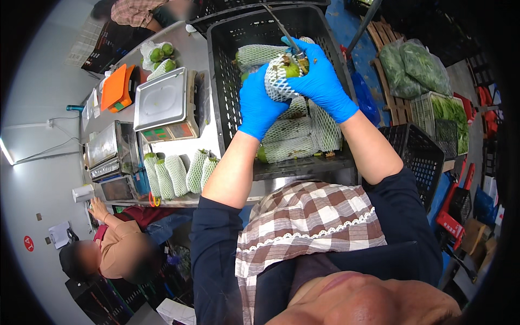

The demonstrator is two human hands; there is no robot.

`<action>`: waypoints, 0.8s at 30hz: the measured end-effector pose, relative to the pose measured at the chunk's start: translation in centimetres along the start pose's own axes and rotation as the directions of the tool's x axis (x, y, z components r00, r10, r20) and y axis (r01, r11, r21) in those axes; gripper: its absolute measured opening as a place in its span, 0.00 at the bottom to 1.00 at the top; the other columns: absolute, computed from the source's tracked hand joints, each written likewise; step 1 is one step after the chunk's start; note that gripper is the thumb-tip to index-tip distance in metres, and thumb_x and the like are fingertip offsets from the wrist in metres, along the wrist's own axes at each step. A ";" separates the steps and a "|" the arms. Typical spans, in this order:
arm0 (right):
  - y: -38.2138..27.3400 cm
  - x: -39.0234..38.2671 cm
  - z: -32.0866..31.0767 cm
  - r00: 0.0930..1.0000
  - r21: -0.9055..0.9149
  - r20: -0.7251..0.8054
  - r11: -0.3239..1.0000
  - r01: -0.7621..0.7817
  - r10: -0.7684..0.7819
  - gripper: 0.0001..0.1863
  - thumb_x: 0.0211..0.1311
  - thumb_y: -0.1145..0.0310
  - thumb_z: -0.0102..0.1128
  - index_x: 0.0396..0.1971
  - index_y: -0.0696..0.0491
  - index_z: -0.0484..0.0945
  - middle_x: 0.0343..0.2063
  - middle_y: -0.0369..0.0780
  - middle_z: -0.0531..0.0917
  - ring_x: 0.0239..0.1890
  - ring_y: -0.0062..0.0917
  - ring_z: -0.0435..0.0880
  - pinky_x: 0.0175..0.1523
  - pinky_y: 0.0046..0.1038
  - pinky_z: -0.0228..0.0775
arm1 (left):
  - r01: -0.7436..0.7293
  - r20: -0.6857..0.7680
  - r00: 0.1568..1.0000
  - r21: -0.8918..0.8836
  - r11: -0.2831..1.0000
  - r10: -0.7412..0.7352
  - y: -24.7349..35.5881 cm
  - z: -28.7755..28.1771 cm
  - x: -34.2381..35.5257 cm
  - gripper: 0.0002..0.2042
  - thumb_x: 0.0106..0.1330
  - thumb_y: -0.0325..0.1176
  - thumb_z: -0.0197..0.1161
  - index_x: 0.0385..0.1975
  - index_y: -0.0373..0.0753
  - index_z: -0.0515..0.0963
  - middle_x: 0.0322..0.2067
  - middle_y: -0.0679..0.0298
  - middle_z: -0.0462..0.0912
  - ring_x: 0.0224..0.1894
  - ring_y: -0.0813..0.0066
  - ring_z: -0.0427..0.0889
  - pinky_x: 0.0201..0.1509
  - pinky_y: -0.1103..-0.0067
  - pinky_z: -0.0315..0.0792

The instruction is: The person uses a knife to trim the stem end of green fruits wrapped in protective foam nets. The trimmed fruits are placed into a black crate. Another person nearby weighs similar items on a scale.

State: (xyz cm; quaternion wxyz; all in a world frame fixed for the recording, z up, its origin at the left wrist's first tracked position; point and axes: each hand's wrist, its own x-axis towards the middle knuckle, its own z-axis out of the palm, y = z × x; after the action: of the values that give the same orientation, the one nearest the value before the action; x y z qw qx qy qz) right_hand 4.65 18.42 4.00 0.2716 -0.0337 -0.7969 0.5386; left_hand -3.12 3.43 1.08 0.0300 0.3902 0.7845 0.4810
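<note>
Over a black plastic crate (219, 81), both my blue-gloved hands are round a green gourd-like vegetable (292, 69) in a white foam net sleeve (276, 81). Its exposed end is green with brown patches and points up. My left hand (260, 103) is closed on the sleeve's left side. My right hand (323, 81) grips a knife (283, 26), its blade pointing away up and left, while the thumb presses against the vegetable. Underneath, several netted vegetables (290, 132) lie in the crate, partly hidden by my hands.
Left of the crate, the metal table bears a weighing scale (162, 103), an orange device (116, 89) and a row of netted vegetables (176, 174). A person (116, 244) is at the lower left, another at the top. To the right stand bagged greens (417, 65) and a black crate (414, 157).
</note>
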 end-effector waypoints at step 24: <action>-0.7 -0.1 -1.4 0.981 0.068 0.115 0.984 -0.165 0.157 0.34 0.58 0.54 0.71 0.63 0.51 0.71 0.54 0.45 0.80 0.56 0.32 0.80 0.59 0.32 0.74 | 0.014 -0.223 0.974 -0.084 0.996 -0.032 1.6 -1.2 -0.8 0.31 0.40 0.38 0.82 0.45 0.36 0.75 0.40 0.56 0.82 0.42 0.61 0.84 0.47 0.71 0.77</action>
State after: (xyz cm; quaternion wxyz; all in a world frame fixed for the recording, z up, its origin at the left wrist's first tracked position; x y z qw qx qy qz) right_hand 5.58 19.32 4.92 0.1843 -0.0580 -0.7837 0.5903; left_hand -2.12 2.35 2.72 -0.0372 0.3229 0.7670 0.5532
